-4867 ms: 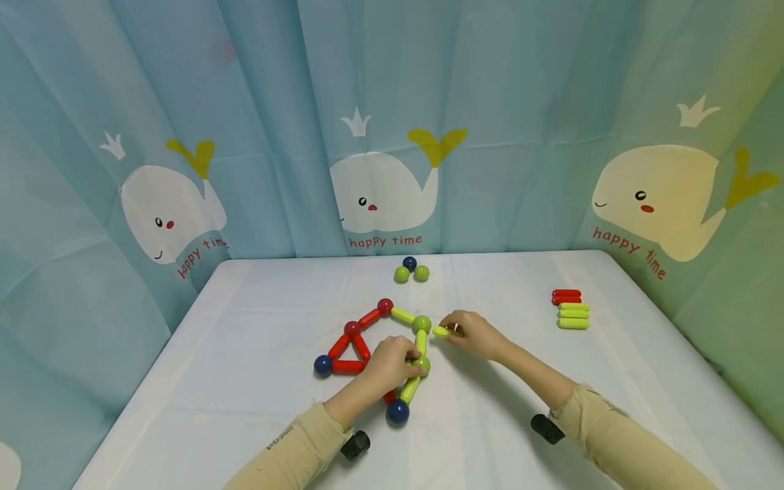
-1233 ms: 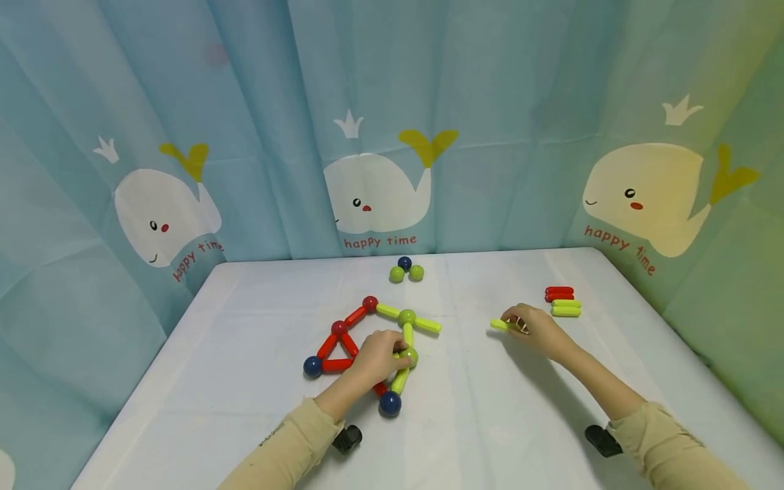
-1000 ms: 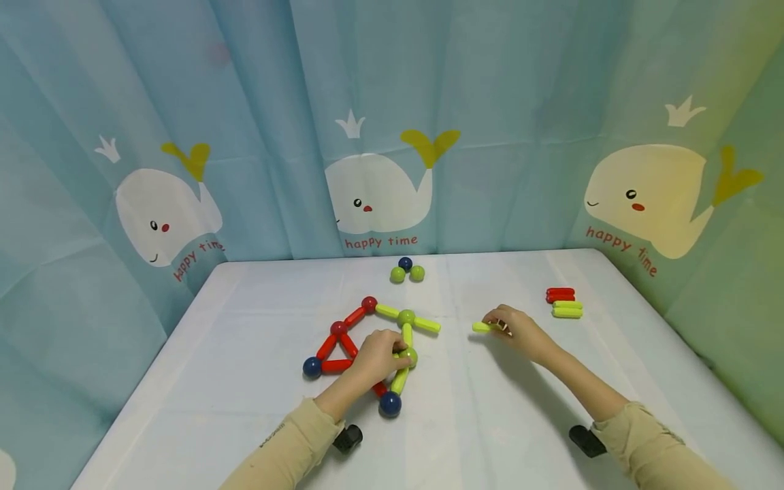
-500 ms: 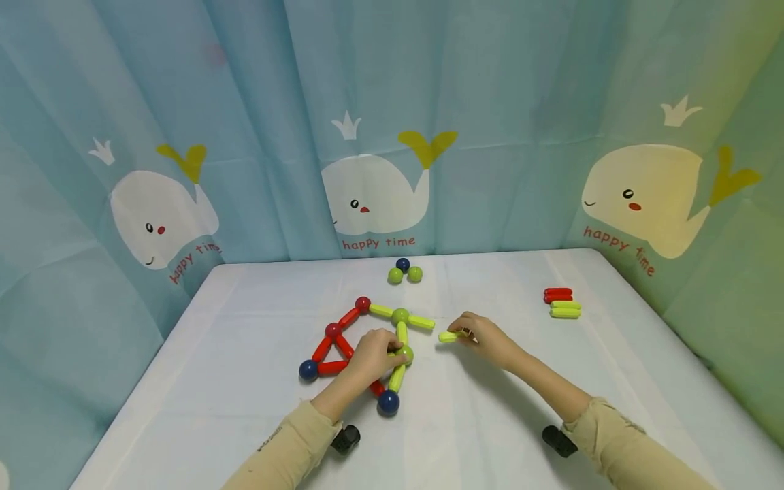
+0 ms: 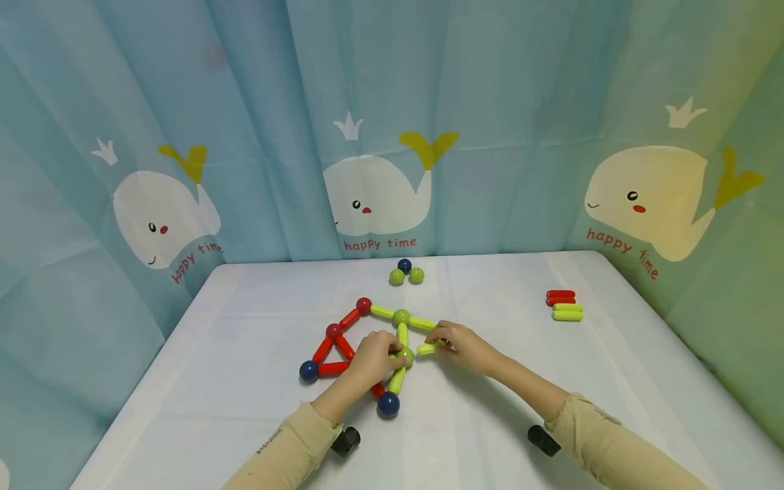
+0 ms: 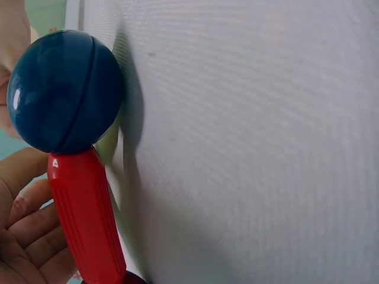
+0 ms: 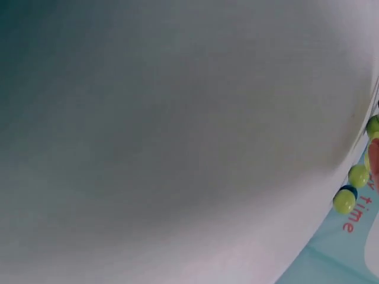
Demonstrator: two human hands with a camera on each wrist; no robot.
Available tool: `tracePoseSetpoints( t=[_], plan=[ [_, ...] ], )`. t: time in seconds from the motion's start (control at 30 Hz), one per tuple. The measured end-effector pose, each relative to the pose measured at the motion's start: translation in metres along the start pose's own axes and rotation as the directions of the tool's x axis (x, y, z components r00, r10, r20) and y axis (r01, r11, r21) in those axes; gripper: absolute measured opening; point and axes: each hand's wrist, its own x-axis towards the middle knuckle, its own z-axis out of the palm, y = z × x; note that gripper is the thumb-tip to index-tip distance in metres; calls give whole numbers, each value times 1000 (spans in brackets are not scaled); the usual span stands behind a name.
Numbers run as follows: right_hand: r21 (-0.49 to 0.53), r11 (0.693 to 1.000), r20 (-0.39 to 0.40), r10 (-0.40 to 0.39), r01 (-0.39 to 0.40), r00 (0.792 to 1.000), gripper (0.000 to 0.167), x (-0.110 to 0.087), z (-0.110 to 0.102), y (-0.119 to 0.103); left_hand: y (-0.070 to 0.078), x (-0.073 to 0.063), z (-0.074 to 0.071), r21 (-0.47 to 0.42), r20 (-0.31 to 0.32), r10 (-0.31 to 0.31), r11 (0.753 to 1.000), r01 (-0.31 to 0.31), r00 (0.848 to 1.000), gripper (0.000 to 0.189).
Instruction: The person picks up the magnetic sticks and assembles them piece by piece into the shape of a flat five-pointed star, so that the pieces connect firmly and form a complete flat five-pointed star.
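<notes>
In the head view a flat frame of magnetic rods and balls lies mid-table: red rods (image 5: 333, 368) on the left, light-green rods (image 5: 382, 311) on the right. My left hand (image 5: 370, 357) pinches the lower green ball (image 5: 407, 356) between thumb and fingers, covering part of the frame. Just right of that ball, my right hand (image 5: 463, 347) pinches a loose light-green rod (image 5: 426, 349); a small gap seems to remain. Another green rod (image 5: 421, 322) sticks out from the upper green ball (image 5: 401, 317). The left wrist view shows a blue ball (image 6: 65, 92) joined to a red rod (image 6: 87, 216).
Two green balls and a blue ball (image 5: 404, 266) sit together at the back of the white table (image 5: 245, 306). Spare red rods (image 5: 560, 297) and green rods (image 5: 567, 312) lie in a pile at the right. A whale-print curtain (image 5: 520, 102) hangs behind.
A green rod has been joined to the upper green ball. My right hand has taken another from the pile and brought it left to the lower green ball. My left hand keeps its hold.
</notes>
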Motion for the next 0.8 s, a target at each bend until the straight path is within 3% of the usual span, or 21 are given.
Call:
tracePoseSetpoints(
  t=[0.13,0.8],
  plan=[
    [39,999,33,-16,14,999,17,8,-1,-2,0,2,-1,3,-6,2,1000,-2,1000,13],
    [15,1000,59,-14,13,998,12,20,-3,12,3,2,0,5,15,-33,999,33,999,17]
  ],
)
